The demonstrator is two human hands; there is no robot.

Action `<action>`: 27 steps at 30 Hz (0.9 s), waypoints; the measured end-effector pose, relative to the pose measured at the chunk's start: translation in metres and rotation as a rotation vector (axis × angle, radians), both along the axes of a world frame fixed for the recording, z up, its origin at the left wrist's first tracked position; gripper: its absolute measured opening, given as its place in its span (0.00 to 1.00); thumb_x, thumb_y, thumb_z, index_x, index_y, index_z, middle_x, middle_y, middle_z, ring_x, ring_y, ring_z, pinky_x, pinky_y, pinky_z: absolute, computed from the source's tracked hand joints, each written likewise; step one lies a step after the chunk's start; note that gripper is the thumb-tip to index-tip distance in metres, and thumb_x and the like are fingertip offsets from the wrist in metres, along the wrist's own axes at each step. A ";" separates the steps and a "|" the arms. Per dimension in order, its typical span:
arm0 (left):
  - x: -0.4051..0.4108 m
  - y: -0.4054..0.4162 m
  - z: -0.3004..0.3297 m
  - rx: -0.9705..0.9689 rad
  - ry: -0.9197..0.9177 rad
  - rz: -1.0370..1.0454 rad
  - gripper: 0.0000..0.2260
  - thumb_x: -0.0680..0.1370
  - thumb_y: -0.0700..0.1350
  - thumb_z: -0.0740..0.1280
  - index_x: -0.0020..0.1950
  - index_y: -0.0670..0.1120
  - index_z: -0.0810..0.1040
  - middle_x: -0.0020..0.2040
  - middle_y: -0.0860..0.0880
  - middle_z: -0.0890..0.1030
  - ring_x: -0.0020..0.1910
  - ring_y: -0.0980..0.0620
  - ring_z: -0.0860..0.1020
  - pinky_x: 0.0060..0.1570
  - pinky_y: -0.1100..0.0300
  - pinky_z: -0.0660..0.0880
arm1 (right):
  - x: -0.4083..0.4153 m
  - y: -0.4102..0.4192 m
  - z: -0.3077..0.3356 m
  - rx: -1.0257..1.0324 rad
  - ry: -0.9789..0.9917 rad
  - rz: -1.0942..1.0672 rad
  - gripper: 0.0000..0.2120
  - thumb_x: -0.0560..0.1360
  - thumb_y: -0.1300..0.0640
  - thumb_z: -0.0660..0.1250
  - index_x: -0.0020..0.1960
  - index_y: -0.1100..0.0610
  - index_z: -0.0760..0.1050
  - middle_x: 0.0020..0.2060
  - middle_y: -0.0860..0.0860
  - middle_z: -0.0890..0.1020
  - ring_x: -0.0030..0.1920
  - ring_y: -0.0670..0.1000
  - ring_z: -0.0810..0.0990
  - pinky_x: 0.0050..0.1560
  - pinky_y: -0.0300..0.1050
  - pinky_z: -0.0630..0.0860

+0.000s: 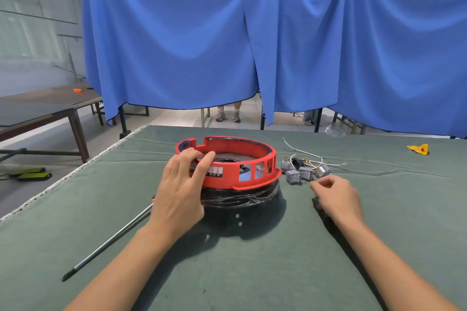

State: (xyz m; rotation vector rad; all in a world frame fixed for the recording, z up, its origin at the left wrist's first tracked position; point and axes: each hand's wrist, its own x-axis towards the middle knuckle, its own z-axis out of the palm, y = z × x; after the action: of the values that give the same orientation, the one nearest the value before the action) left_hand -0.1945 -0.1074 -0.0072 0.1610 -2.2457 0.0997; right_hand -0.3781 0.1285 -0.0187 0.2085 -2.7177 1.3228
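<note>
Red round plastic housing (242, 159) sat mid-table, open top up, stacked on a black base wrapped in clear film (242, 197). It had window cut-outs on its right side and a small label on the front wall. Left hand (180, 184) held the near-left rim: fingers curled over the top edge, thumb on the outer wall by the label, so that grip was closed on the housing. Right hand (336, 197) hovered just right of the housing, knuckles up, fingers loosely curled with the tips close to a cluster of grey switch blocks (304, 171). Could not tell if that grip pinched anything or was empty. Thin white wires (303, 151) with metal terminals were tangled through the blocks, just beside the housing's right flange. Everything lay on a green felt-covered table (252, 272). Long screwdriver (106, 245) lay diagonally on the left, tip toward the near edge, handle end hidden behind the left wrist. Yellow scrap (419, 149) lay far right, well apart. Blue curtain (177, 33) hung behind the table, someone's shoes (228, 116) showing under it. Dark side table (45, 106) stood at left with a small orange item (77, 90) on it.
</note>
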 end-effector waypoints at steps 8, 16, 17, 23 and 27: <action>-0.012 0.012 -0.013 -0.006 -0.096 0.004 0.41 0.58 0.33 0.71 0.69 0.46 0.64 0.65 0.40 0.70 0.69 0.39 0.64 0.69 0.39 0.62 | -0.012 -0.031 -0.010 0.419 0.293 0.200 0.20 0.76 0.51 0.63 0.68 0.44 0.68 0.64 0.46 0.70 0.56 0.57 0.78 0.50 0.50 0.73; -0.015 0.014 -0.014 -0.008 -0.078 0.017 0.42 0.57 0.34 0.75 0.68 0.46 0.65 0.64 0.40 0.71 0.68 0.40 0.63 0.69 0.41 0.60 | -0.020 -0.038 -0.011 0.410 0.311 0.183 0.13 0.76 0.51 0.66 0.59 0.52 0.74 0.55 0.51 0.69 0.49 0.59 0.78 0.44 0.49 0.72; -0.014 0.014 -0.013 -0.005 -0.077 0.017 0.42 0.57 0.33 0.75 0.68 0.46 0.65 0.64 0.40 0.72 0.68 0.40 0.63 0.69 0.40 0.60 | -0.018 -0.036 -0.010 0.369 0.325 0.178 0.12 0.75 0.51 0.67 0.56 0.53 0.74 0.54 0.51 0.69 0.48 0.59 0.78 0.42 0.48 0.71; -0.012 0.017 -0.009 0.016 -0.060 -0.007 0.43 0.56 0.34 0.77 0.68 0.46 0.65 0.63 0.40 0.73 0.67 0.41 0.64 0.68 0.40 0.60 | 0.010 -0.029 -0.004 -0.305 0.246 0.202 0.07 0.74 0.53 0.70 0.47 0.47 0.72 0.48 0.49 0.79 0.36 0.52 0.83 0.38 0.51 0.77; -0.013 0.032 -0.007 0.008 -0.064 -0.061 0.44 0.56 0.39 0.80 0.68 0.46 0.65 0.63 0.40 0.74 0.67 0.41 0.65 0.68 0.40 0.59 | 0.035 -0.030 0.016 -0.721 0.114 0.236 0.05 0.77 0.53 0.67 0.45 0.53 0.72 0.37 0.50 0.83 0.23 0.52 0.80 0.21 0.41 0.72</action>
State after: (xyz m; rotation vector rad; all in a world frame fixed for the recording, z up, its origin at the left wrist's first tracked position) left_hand -0.2075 -0.0753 -0.0145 0.0954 -2.3126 0.0639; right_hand -0.3433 0.0990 -0.0028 0.5139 -1.9984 2.1644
